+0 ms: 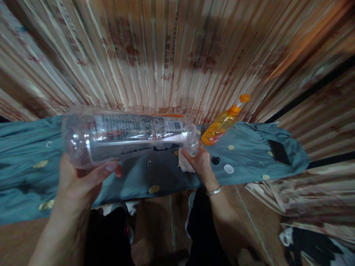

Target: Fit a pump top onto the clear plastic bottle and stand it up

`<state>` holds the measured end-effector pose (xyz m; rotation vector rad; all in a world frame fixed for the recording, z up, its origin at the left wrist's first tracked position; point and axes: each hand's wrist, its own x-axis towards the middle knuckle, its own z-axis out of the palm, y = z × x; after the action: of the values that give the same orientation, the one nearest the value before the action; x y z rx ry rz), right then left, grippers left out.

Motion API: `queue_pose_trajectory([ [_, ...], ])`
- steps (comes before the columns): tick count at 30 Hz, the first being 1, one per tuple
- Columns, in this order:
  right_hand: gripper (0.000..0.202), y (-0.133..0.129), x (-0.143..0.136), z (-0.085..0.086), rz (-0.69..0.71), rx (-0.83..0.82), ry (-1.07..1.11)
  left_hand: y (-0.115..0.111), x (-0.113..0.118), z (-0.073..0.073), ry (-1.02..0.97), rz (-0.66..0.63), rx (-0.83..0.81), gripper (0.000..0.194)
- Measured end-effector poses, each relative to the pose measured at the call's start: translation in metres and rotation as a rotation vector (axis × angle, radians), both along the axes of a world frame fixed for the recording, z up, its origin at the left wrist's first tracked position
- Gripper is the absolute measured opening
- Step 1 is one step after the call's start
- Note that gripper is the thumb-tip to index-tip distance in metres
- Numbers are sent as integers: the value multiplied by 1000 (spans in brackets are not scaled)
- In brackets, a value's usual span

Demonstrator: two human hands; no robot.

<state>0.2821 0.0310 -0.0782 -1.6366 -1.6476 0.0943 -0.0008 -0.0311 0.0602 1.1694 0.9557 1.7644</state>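
Observation:
A large clear plastic bottle (127,136) with a printed label lies sideways in the air over the cloth-covered surface, its base to the left and its neck to the right. My left hand (83,181) grips the base from below, the thumb along the side. At the neck, my right hand (201,160) has its fingers closed, partly hidden by the bottle. A white tissue (185,162) shows just under my right hand; whether the hand holds it or it lies on the cloth, I cannot tell.
An orange pump bottle (220,127) stands beyond my right hand. Nearby lie a small black cap (215,160), a white disc (229,169) and a dark phone (279,152) on the green cloth (249,147). A pleated curtain (166,55) hangs behind.

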Motion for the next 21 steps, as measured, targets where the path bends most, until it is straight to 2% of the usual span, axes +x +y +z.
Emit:
queue_pose_trajectory([
  [5, 69, 0, -1, 1, -13, -4, -6, -1, 1, 0, -3, 15, -23, 62],
  [10, 69, 0, -1, 3, -4, -11, -13, 1, 3, 1, -1, 29, -30, 56],
  [15, 70, -1, -1, 4, 7, -24, 11, 2, -1, 1, 12, 12, -19, 60],
  [21, 61, -3, -1, 7, 32, -52, 37, 1, -2, 1, -4, 33, -58, 61],
])
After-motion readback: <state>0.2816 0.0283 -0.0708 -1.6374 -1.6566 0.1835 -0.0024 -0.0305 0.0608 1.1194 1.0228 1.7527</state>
